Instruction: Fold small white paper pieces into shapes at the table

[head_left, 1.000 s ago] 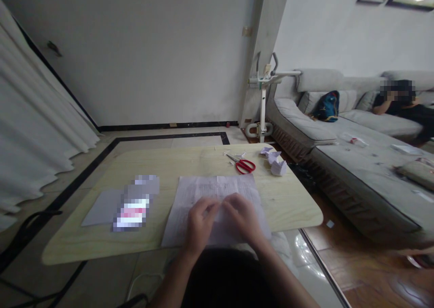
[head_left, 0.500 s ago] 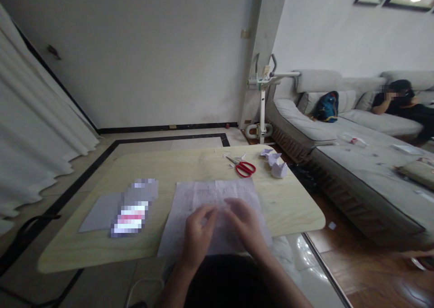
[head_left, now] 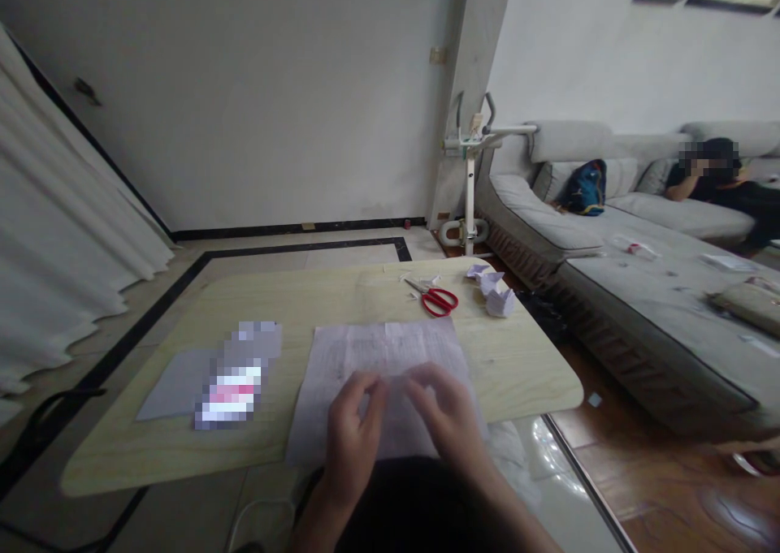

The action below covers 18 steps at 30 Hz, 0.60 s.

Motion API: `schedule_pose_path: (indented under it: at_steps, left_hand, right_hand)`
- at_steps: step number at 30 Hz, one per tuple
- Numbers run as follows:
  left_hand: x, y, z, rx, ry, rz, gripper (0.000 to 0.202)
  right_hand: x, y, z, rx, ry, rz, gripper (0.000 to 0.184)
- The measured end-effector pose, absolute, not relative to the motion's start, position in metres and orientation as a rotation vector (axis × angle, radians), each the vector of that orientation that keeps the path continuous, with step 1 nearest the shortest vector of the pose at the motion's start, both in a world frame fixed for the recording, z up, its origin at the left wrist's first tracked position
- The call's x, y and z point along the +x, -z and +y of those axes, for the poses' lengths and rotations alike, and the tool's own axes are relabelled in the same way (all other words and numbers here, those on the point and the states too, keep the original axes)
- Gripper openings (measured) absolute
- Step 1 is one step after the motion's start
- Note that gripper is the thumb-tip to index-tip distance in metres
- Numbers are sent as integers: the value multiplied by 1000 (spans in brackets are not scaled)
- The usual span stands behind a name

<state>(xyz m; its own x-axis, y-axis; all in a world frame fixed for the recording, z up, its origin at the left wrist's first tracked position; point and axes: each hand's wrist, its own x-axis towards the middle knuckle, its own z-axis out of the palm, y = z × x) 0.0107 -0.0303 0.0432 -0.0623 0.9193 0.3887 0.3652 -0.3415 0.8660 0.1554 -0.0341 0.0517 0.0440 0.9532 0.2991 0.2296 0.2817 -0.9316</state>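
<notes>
A large creased sheet of paper (head_left: 390, 343) with faint print lies near the front edge of the light wooden table (head_left: 524, 374). Over its middle are both hands, fingertips facing each other with a small gap. My left hand (head_left: 357, 423) is closed in a pinch of thumb and fingers. Thumb and fingers of my right hand (head_left: 448, 411) are also drawn together, slightly blurred. Whatever is between the fingertips, if anything, is too small to make out. Beyond the sheet lie red-handled scissors (head_left: 439, 301) among small paper scraps.
Several folded paper pieces (head_left: 500, 301) stand at the table's back right. On the left lie a blank paper sheet (head_left: 167, 386) and a pixelated bright object (head_left: 228, 395). A grey sofa (head_left: 646, 301) with a seated person (head_left: 719, 183) is at right.
My right hand's fingers have curled in more and moved slightly apart from the left. The left hand shifted slightly. The sheet and scissors stay in place.
</notes>
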Motion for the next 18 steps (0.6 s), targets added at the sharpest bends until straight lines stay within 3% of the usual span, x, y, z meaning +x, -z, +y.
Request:
schedule_pose_path:
  at_steps: [10, 18]
  left_hand:
    - [16, -59, -45, 1717, -1234, 1274, 23]
    - [14, -57, -42, 1809, -1414, 1275, 19]
  right_hand:
    - [156, -65, -51, -1113, -803, -1396, 20]
    - [153, -59, -47, -1125, -864, -1436, 21]
